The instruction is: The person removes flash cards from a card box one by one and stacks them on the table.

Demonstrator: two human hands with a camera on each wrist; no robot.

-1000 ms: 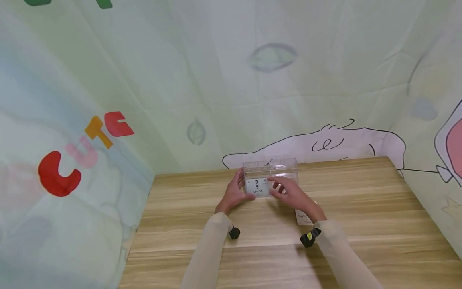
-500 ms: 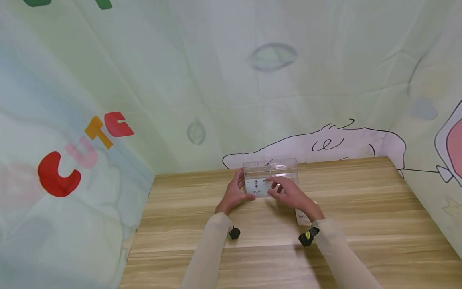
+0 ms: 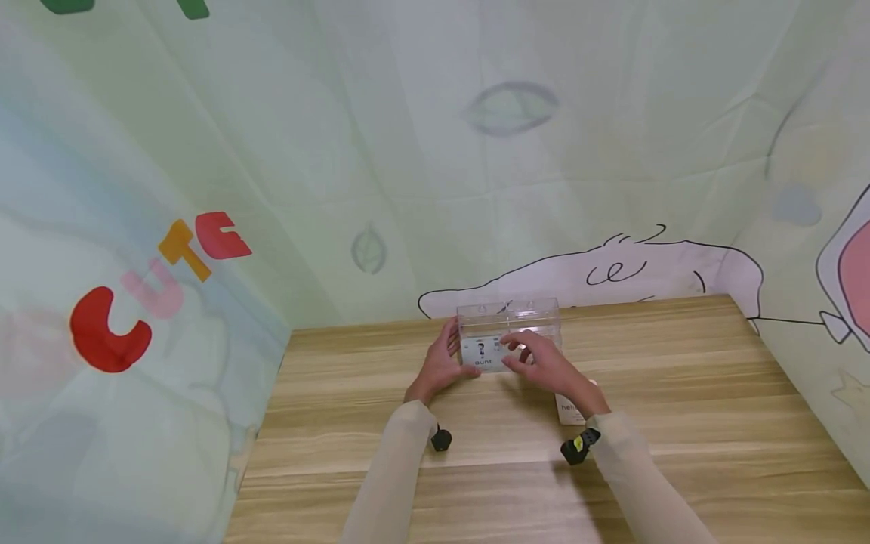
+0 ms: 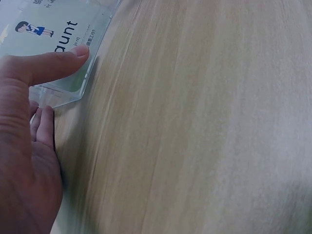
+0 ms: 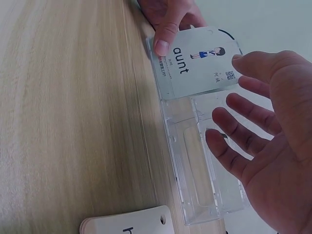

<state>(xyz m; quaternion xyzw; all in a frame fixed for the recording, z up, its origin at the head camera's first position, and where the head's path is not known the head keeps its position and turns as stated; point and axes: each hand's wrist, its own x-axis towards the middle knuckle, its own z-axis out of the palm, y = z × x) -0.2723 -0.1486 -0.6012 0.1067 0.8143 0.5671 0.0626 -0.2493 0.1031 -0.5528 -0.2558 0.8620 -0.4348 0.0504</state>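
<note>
A clear plastic box (image 3: 507,323) stands at the table's back edge. In its left part sits a flashcard (image 5: 200,63) printed "aunt", with a small figure on it. My left hand (image 3: 443,363) holds the box at its left end: thumb over the card's lower part, other fingers along the side wall. My right hand (image 3: 540,363) is at the card's right end; in the right wrist view its thumb tip touches the card's edge and its other fingers are spread, loosely bent. Below my right wrist lies a stack of flashcards (image 3: 569,412), its top word partly covered.
The wooden table (image 3: 353,438) reaches back to a printed cloth backdrop (image 3: 408,166), which the box stands close to. The box's right compartment (image 5: 197,170) shows through its clear walls. Both forearms, in light sleeves, come in from the front.
The "aunt" card has shifted slightly to the left in the box, and my right hand has moved a little left with it. My left hand stays in place on the box.
</note>
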